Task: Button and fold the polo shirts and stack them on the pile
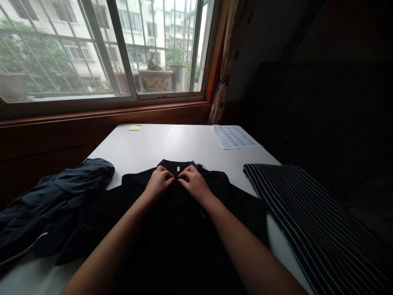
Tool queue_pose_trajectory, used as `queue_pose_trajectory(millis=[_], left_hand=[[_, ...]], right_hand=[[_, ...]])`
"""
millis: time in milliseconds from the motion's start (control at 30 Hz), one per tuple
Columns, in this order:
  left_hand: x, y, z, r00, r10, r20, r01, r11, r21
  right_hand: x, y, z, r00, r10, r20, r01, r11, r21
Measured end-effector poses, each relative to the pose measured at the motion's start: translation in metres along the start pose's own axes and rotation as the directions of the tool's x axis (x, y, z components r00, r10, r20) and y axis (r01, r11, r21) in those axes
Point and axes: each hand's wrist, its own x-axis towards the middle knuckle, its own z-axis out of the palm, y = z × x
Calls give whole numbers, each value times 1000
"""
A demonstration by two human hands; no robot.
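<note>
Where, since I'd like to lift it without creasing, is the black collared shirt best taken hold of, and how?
Probably by both shoulder edges, approached from their window-facing side and pinched above and below. The black collared shirt lies spread front up, its collar toward the window, and those edges stand out against the white table, well apart.

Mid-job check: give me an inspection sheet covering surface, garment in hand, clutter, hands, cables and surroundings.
Surface: white table, glossy where bare.
Job's things: black shirt spread out, collar toward the window.
Clutter: rumpled dark garment at left; striped fabric at right; yellow note and printed sheets toward the far edge.
Hands: left hand and right hand at the collar, fingertips bunched; grip unclear.
Cables: nothing seen.
Surroundings: window ahead, curtain beside it; right side dark.
</note>
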Motion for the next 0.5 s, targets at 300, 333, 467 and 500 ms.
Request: queue_pose_trajectory(millis=[300,333,467,500], left_hand=[[-2,-2,-1,981,191,-25,-191,981,29],[-2,-2,-2,974,226,-17,-225,974,30],[-1,-3,-9,939,342,28,-343,939,28],[-1,-4,-12,925,377,52,-379,924,41]], right_hand=[[1,-2,-1,999,-22,31,23,1000,-7],[1,-2,-1,999,-21,27,22,1000,-7],[1,-3,0,1000,-15,22,15,1000,-5],[1,-2,0,1000,-13,24,13,1000,-3]])
